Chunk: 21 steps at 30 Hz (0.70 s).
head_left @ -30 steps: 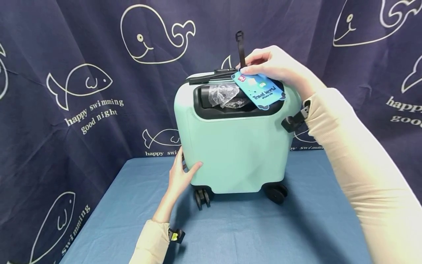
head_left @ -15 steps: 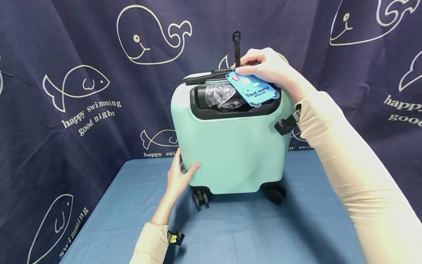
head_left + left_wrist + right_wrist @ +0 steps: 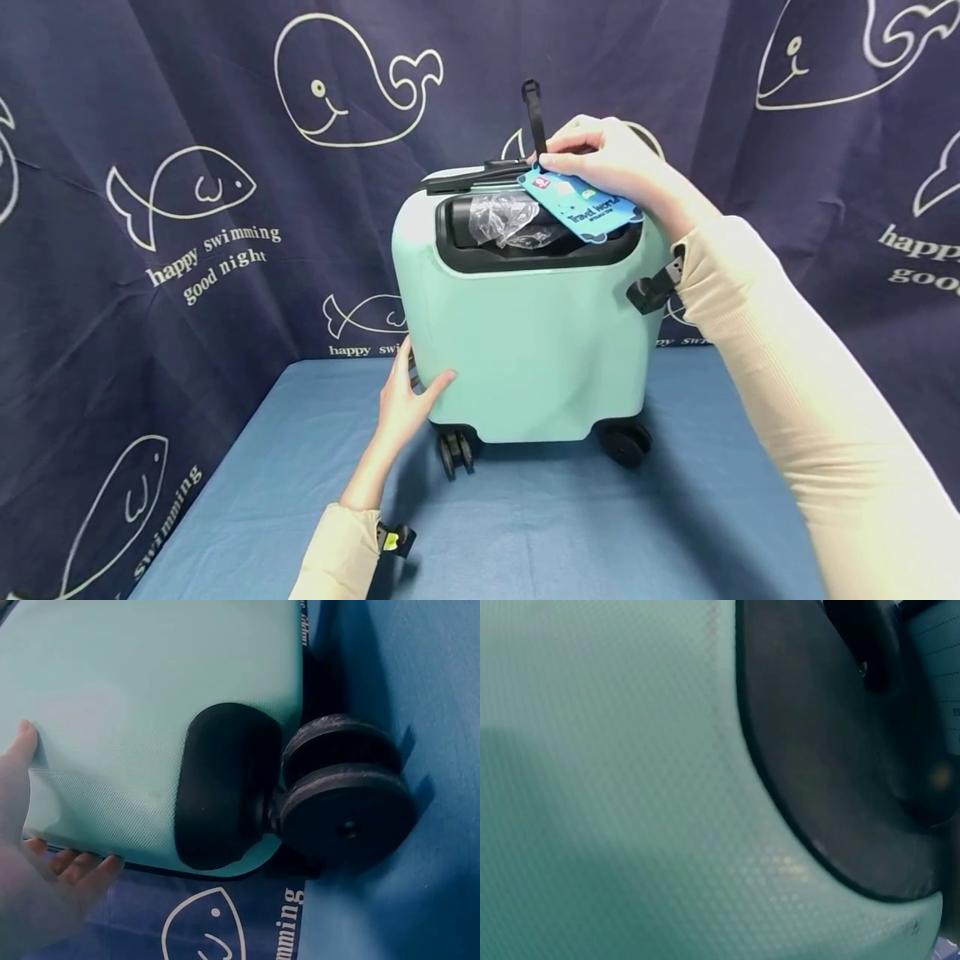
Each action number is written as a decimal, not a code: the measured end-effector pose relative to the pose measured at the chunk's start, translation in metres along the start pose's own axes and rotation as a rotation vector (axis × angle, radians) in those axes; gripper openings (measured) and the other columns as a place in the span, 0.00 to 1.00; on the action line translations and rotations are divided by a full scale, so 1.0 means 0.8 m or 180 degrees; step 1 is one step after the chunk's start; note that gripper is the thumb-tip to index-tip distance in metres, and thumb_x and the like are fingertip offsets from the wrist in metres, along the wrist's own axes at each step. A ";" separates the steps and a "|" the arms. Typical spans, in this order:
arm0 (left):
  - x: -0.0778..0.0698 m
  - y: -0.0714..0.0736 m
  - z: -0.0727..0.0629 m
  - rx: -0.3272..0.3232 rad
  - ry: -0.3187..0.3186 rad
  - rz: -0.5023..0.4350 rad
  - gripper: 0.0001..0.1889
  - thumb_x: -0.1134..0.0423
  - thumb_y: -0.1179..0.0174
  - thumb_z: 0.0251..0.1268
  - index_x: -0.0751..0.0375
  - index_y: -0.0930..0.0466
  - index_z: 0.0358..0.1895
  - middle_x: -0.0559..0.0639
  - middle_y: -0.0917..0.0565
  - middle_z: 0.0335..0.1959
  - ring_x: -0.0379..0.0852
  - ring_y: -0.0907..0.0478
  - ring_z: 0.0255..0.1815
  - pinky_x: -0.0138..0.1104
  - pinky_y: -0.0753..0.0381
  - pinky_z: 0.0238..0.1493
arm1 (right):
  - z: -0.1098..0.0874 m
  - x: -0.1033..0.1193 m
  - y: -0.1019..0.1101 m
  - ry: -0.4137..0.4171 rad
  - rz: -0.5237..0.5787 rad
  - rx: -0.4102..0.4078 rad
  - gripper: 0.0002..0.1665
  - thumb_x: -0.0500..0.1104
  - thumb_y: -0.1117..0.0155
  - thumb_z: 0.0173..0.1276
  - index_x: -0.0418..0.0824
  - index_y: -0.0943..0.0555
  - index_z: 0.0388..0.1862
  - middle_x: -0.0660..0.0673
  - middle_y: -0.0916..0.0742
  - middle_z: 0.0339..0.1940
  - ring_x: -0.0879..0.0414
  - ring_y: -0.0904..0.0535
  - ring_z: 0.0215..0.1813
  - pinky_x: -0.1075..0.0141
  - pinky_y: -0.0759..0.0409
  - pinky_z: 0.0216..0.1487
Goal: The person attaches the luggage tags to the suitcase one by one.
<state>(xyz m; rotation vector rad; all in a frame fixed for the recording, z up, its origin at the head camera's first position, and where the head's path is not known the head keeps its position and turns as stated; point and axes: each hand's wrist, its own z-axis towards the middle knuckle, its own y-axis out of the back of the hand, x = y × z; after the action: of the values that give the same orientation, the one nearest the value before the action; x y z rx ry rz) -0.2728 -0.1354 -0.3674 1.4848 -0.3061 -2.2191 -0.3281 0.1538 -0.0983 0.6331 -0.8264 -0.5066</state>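
A mint-green suitcase (image 3: 525, 358) stands upright on its black wheels. At its top, my right hand (image 3: 615, 162) pinches the strap end of a blue luggage tag (image 3: 588, 210) printed "Travel World". The tag slants down over the black recess (image 3: 540, 260), and its black buckled strap (image 3: 535, 117) sticks up past the fingertips. My left hand (image 3: 401, 404) grips the lower left corner, thumb on the front face and fingers round the side. Those fingertips (image 3: 109, 866) show along the edge in the left wrist view. Only the green shell (image 3: 615, 787) and recess show in the right wrist view.
Crumpled clear plastic (image 3: 504, 218) wraps a black part inside the recess. A black top handle (image 3: 480, 177) runs across the case. The blue table (image 3: 540, 525) meets a navy curtain (image 3: 187, 350) with white fish and whale drawings. A double caster wheel (image 3: 349, 810) stands near my left hand.
The right hand, tag and strap have shifted slightly left and down, and the strap leans left at its top now. The left hand stays on the corner; the suitcase stands nearly the same.
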 end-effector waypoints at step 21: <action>-0.026 0.018 0.035 -0.0211 0.0095 -0.0677 0.29 0.46 0.69 0.76 0.67 0.37 0.64 0.62 0.32 0.58 0.55 0.31 0.57 0.51 0.27 0.56 | -0.002 -0.003 -0.001 0.0129 -0.0137 -0.0117 0.17 0.50 0.40 0.65 0.39 0.18 0.44 0.51 0.21 0.37 0.63 0.31 0.37 0.73 0.38 0.41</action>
<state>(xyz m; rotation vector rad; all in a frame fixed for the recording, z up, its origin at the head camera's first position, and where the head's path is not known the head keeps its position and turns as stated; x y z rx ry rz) -0.2881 -0.1397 -0.3330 1.5767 -0.0663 -2.3430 -0.3283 0.1557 -0.1009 0.6264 -0.7648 -0.5454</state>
